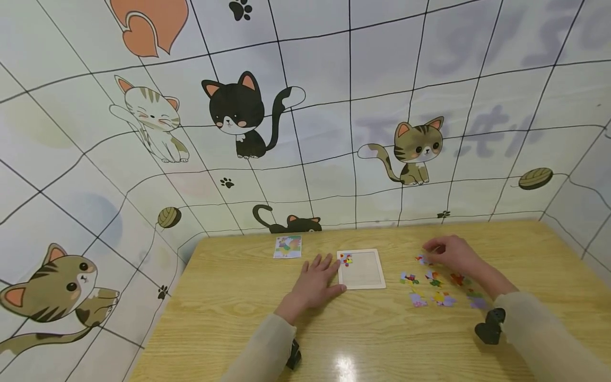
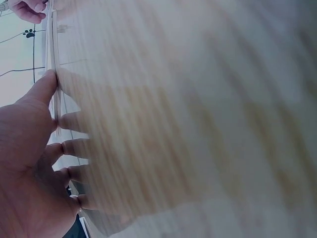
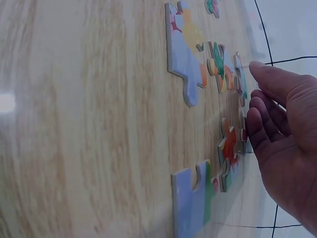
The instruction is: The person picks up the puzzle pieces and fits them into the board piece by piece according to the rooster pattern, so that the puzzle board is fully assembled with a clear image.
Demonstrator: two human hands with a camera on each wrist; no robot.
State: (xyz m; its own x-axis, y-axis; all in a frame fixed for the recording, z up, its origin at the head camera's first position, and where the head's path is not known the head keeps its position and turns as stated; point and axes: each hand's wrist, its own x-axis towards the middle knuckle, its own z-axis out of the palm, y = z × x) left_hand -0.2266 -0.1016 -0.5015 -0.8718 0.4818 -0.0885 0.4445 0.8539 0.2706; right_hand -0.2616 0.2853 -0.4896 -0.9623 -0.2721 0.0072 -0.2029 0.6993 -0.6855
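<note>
My left hand (image 1: 314, 284) rests palm down on the table with fingers spread. Its fingertips and thumb touch the left edge of a pale square puzzle tray (image 1: 366, 275). One colourful puzzle piece (image 1: 346, 259) lies in the tray's upper left corner. Farther right, my right hand (image 1: 452, 254) hovers low over the loose pieces, its fingertips beside a blue-and-red puzzle piece (image 1: 421, 259). In the right wrist view the thumb (image 3: 275, 79) stands apart from the loosely bent fingers, and I see no piece between them.
Several loose puzzle pieces (image 1: 444, 300) lie in rough rows right of the tray. A small picture card (image 1: 288, 247) sits at the back left of the wooden table (image 1: 215, 307). Behind the table hangs a cat-patterned cloth (image 1: 324, 132).
</note>
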